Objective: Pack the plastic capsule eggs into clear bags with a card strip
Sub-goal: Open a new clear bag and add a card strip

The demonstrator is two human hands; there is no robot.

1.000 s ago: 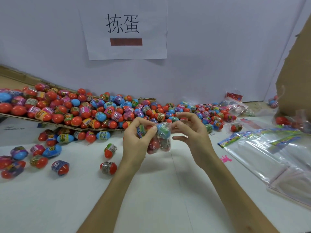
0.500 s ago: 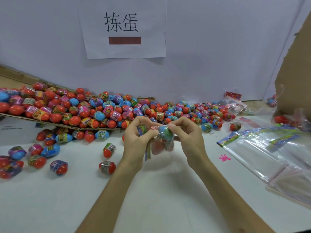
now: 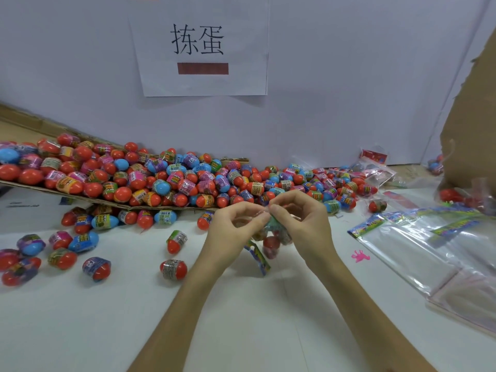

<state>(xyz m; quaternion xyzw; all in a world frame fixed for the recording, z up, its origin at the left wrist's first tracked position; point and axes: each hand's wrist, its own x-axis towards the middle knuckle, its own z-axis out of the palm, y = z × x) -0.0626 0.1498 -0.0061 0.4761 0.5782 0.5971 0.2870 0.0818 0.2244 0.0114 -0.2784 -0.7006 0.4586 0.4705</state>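
Observation:
Above the white table, my left hand (image 3: 233, 232) and my right hand (image 3: 300, 224) meet fingertip to fingertip and pinch the top of a small clear bag (image 3: 272, 241). The bag hangs between them with capsule eggs inside, a red one lowest. A colourful card strip (image 3: 259, 257) dangles slanted from the bag under my left hand. How many eggs the bag holds is hidden by my fingers. A big heap of capsule eggs (image 3: 166, 181), mostly red and blue, lies behind my hands on a cardboard sheet.
Loose eggs (image 3: 173, 268) are scattered on the table (image 3: 107, 318) at left. A stack of clear bags with card strips (image 3: 418, 242) lies at right, beside a pink scrap (image 3: 360, 255). A cardboard wall (image 3: 472, 130) stands far right. A paper sign (image 3: 200, 47) hangs behind.
My hands have drawn together at the bag's top. The bag has dropped lower between them and its card strip now hangs out below my left hand.

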